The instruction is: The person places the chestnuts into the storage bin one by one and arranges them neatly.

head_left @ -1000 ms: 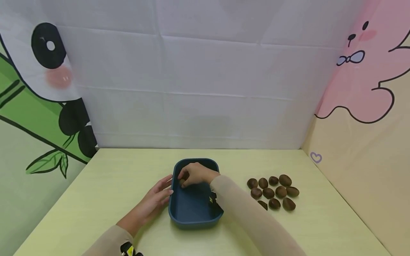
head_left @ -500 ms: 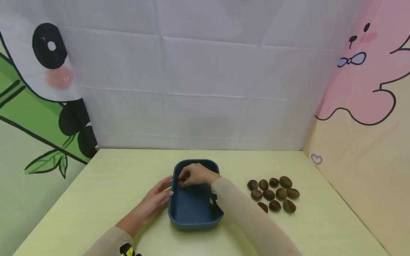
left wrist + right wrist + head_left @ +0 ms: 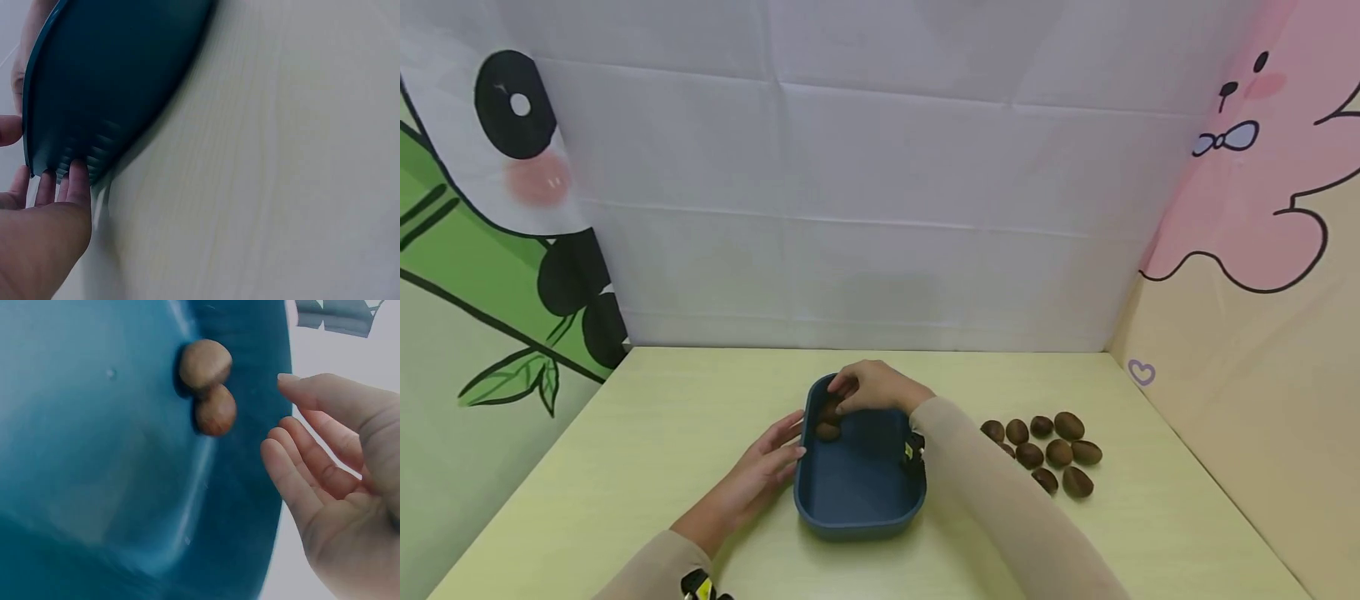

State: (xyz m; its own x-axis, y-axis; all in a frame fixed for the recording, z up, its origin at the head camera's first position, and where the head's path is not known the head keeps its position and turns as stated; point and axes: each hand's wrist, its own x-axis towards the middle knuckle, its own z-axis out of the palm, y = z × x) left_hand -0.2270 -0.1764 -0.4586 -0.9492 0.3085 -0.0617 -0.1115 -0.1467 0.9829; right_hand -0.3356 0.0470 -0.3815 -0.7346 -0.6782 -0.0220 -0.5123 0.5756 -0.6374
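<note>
A dark blue rectangular bin stands on the table in the head view. My left hand rests against its left side. In the left wrist view, the fingers lie nearly straight against the bin's outer wall and the thumb is at the rim. Two brown chestnuts sit side by side along the bin's inner wall in the right wrist view. Over the bin's far end hovers my right hand. Its fingers are loosely bent, with nothing between them and the thumb.
Several chestnuts lie in loose rows on the pale yellow table, right of the bin, partly behind my right sleeve. A white cloth backdrop rises at the table's far edge, with printed cartoon panels at both sides.
My right hand has lifted away from the chestnuts at the bin's left wall and moved up and right, uncovering them. The left hand stays in place.
</note>
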